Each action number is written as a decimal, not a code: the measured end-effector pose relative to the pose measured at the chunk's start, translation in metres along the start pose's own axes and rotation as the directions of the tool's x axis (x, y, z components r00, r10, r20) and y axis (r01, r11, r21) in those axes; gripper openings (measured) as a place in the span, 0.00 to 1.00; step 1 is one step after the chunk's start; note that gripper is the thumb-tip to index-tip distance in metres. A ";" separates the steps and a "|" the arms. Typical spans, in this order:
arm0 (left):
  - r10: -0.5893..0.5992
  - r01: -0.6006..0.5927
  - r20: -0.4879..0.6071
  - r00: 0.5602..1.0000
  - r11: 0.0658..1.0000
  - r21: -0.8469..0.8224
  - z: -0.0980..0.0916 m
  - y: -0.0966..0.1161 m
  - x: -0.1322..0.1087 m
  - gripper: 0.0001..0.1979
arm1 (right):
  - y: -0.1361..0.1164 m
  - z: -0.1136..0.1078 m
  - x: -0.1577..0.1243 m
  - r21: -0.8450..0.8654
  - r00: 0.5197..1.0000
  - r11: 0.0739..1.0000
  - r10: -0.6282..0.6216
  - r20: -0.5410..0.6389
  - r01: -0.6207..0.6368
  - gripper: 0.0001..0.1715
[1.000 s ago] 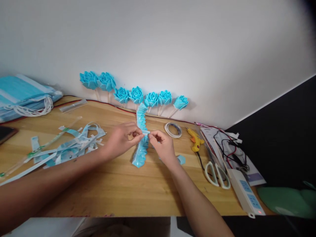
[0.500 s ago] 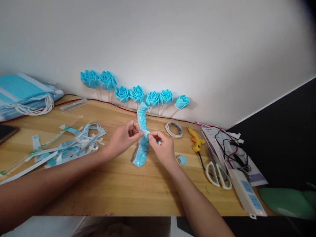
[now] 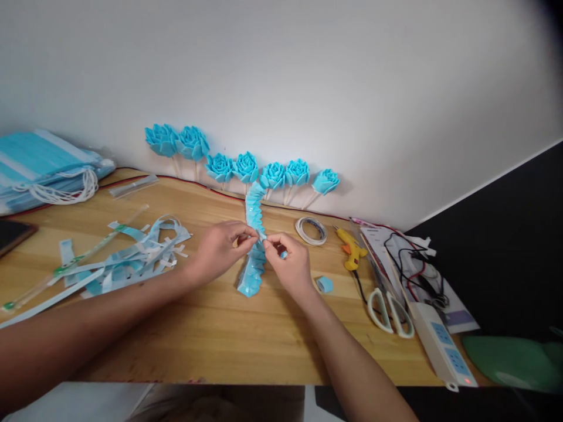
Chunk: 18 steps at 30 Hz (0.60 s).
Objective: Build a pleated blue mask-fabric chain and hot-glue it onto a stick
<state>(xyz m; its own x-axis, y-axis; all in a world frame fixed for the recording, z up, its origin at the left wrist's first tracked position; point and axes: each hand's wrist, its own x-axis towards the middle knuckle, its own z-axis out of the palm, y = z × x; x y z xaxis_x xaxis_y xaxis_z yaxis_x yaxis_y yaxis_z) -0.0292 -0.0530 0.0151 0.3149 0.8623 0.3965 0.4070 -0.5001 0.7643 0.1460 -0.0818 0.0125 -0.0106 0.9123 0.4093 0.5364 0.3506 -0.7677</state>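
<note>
My left hand [image 3: 220, 249] and my right hand [image 3: 288, 264] meet at the middle of the wooden table [image 3: 211, 334]. Between their pinched fingertips is a small folded blue piece [image 3: 263, 237], held just above a long strip of overlapping blue folded pieces [image 3: 254, 246]. That strip runs from near the wall toward me. A second small blue piece shows inside my right hand's curled fingers. Another folded blue piece [image 3: 325, 284] lies on the table right of my right hand.
Several blue roses on sticks [image 3: 246, 167] lean on the wall. Cut mask scraps [image 3: 127, 258] lie at left, stacked blue masks [image 3: 39, 167] far left. At right: a tape roll [image 3: 311, 230], yellow glue gun [image 3: 350, 248], scissors [image 3: 389, 310], white power strip [image 3: 442, 346] and tangled wires [image 3: 409, 264].
Both hands stayed over the strip; the fingertips drew closer together round the small blue piece. The loose piece at right came out from behind my right wrist.
</note>
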 end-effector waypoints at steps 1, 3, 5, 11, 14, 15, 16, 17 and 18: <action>0.013 -0.013 0.004 1.000 1.000 0.024 0.000 0.000 0.000 0.07 | 0.000 0.000 0.000 -0.015 1.000 1.000 -0.013 0.002 0.013 0.08; 0.030 -0.030 0.006 1.000 0.998 0.055 -0.001 -0.001 0.000 0.07 | 0.001 0.001 -0.001 -0.042 0.999 0.998 -0.035 0.004 0.036 0.08; 0.038 -0.039 0.009 0.999 0.997 0.073 0.000 -0.002 0.000 0.07 | 0.002 0.002 -0.002 -0.073 0.998 0.996 -0.059 0.005 0.059 0.08; 0.038 -0.040 0.024 0.999 0.994 0.100 0.001 -0.005 -0.001 0.07 | 0.004 0.004 -0.003 -0.155 0.986 0.974 -0.165 0.010 0.165 0.08; 0.038 -0.040 0.016 0.999 0.996 0.084 0.002 -0.004 -0.001 0.07 | 0.004 0.004 -0.003 -0.162 0.980 0.967 -0.198 0.004 0.196 0.08; 0.037 -0.038 0.016 0.999 0.996 0.078 0.002 -0.003 -0.001 0.07 | 0.004 0.004 -0.003 -0.162 0.979 0.966 -0.203 0.003 0.201 0.08; 0.033 -0.034 0.016 0.999 0.997 0.072 0.002 -0.003 -0.001 0.07 | 0.004 0.004 -0.003 -0.162 0.979 0.966 -0.205 0.004 0.203 0.08; 0.027 -0.028 0.015 1.000 0.997 0.067 0.002 -0.003 -0.001 0.07 | 0.004 0.004 -0.003 -0.162 0.979 0.966 -0.205 0.004 0.203 0.07; 0.024 -0.025 0.015 1.000 0.998 0.061 0.002 -0.003 -0.001 0.07 | 0.004 0.004 -0.003 -0.163 0.979 0.966 -0.203 0.005 0.201 0.07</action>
<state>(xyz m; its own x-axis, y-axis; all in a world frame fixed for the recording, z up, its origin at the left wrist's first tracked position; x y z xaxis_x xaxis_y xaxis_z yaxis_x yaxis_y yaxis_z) -0.0290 -0.0526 0.0108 0.3376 0.8486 0.4073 0.4501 -0.5256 0.7219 0.1452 -0.0820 0.0063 -0.1233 0.8231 0.5543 0.6539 0.4876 -0.5786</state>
